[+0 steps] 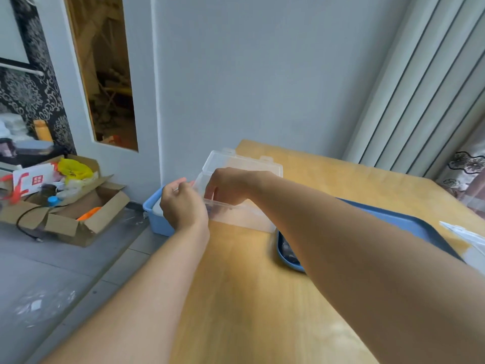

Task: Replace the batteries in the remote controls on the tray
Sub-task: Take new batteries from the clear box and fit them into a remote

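A wooden table [262, 298] is carrying a clear plastic box [244, 216] and, just beside it, a blue tray [409, 219].

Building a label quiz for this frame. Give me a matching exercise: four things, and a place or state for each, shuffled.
Things:
1. clear plastic box
2. blue tray
3. cardboard box
4. blue bin

Places or states:
A. on the floor, flaps open, full of clutter
B. on the table, partly hidden by the right forearm
C. lid up, right hand reaching in
D. on the floor against the table's far left corner

Pairs: 1-C, 2-B, 3-A, 4-D
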`<state>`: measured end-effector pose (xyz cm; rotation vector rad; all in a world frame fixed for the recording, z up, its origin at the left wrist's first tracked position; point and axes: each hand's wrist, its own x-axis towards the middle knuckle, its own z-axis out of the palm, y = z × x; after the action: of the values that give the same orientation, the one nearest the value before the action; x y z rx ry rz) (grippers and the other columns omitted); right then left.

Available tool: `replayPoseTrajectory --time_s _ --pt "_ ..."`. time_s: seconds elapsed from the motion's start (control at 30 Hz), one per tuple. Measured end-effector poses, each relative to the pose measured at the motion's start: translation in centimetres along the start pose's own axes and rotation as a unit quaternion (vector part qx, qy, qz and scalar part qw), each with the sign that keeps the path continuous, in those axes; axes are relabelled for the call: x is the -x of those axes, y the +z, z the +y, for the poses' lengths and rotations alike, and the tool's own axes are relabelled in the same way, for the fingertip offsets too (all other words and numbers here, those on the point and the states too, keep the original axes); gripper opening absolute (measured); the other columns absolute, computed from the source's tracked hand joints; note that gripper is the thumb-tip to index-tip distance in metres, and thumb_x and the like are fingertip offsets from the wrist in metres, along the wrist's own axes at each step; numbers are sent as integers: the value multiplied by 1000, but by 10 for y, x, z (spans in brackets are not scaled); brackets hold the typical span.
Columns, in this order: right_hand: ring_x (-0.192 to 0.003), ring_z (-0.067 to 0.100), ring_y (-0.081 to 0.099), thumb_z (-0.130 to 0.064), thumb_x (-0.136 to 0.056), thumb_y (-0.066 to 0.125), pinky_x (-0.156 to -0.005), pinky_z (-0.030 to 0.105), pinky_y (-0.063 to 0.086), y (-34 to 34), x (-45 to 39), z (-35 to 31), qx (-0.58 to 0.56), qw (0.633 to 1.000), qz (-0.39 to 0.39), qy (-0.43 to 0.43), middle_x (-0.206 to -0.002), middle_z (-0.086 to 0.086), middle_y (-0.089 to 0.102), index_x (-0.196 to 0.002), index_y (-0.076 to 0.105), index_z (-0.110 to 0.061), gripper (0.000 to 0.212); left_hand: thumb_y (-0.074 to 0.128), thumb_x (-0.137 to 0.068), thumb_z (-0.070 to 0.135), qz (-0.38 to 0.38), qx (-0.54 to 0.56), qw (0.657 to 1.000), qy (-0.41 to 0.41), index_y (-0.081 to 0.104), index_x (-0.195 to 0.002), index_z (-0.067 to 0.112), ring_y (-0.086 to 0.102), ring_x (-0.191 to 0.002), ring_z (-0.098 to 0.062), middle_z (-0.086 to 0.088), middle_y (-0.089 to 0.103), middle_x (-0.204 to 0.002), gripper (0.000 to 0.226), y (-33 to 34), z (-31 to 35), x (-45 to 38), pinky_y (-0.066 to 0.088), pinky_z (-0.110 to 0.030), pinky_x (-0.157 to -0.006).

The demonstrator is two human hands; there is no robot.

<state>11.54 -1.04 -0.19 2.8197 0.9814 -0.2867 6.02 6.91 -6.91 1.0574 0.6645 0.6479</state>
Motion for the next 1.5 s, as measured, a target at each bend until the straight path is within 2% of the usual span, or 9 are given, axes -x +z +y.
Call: replayPoseTrajectory --time_s 0.33,0.4,0.5,0.67,0.9,1.13,1.3,1.4,1.5 --pt "-75 15 70 -25 -94 61 -66 25 51 -8 14 26 -90 994 58 32 -82 2 76 -92 74 -16 16 49 -98 15 -24 -38 999 23 65 -108 26 65 -101 -14 6 70 -112 22 2 -1 4 47 -23 -79" --pt "-64 13 69 -12 -90 68 -60 24 51 -13 43 45 -268 952 144 26 -81 7 75 -92 69 -13 3 50 -99 18 -27 -46 998 29 64 -119 22 61 -104 -15 5 66 -120 25 4 -2 4 44 -23 -83" --pt "-59 15 66 2 -93 65 -60 25 54 -5 103 76 -495 837 232 8 -79 9 71 -124 60 -7 32 54 -97 21 -19 -106 987 117 52 -136 19 51 -123 -21 -3 52 -139 40 2 0 12 40 -28 -98" --pt "-68 22 62 3 -99 52 -62 27 51 48 204 124 -702 666 251 38 -84 14 62 -126 60 -4 29 61 -91 14 -136 -156 890 406 60 -122 13 54 -117 -20 -1 61 -122 32 2 1 76 38 -20 -101" --pt "-57 18 39 1 -97 49 -52 25 31 103 271 154 -790 505 329 113 -82 15 60 -126 58 -8 32 61 -87 44 -349 -382 727 452 61 -120 27 59 -104 -20 8 61 -108 37 26 -30 212 46 -40 -92" --pt "-46 11 17 -13 -99 57 -37 18 23 108 295 162 -765 537 338 110 -95 9 70 -127 58 -14 28 43 -84 81 -329 -636 570 404 28 -151 25 49 -129 -25 -1 60 -136 89 49 -46 249 35 -41 -102" --pt "-49 12 16 -19 -98 61 -40 19 21 106 300 162 -756 540 349 127 -104 9 75 -125 60 -17 27 57 -88 58 -340 -603 598 404 6 -159 25 59 -112 -28 -3 70 -115 94 54 -49 260 40 -38 -94" --pt "-50 13 16 -21 -96 66 -42 19 21 104 303 161 -748 544 362 116 -108 10 75 -122 63 -16 27 57 -90 38 -341 -539 672 376 1 -161 23 62 -101 -30 -1 70 -101 92 55 -46 264 44 -37 -81" --pt "-49 12 19 -24 -91 72 -44 20 22 101 305 158 -730 552 393 88 -94 4 70 -110 72 -19 19 57 -94 31 -375 -403 778 302 35 -150 28 64 -96 -24 7 68 -101 60 65 -36 261 48 -39 -80"
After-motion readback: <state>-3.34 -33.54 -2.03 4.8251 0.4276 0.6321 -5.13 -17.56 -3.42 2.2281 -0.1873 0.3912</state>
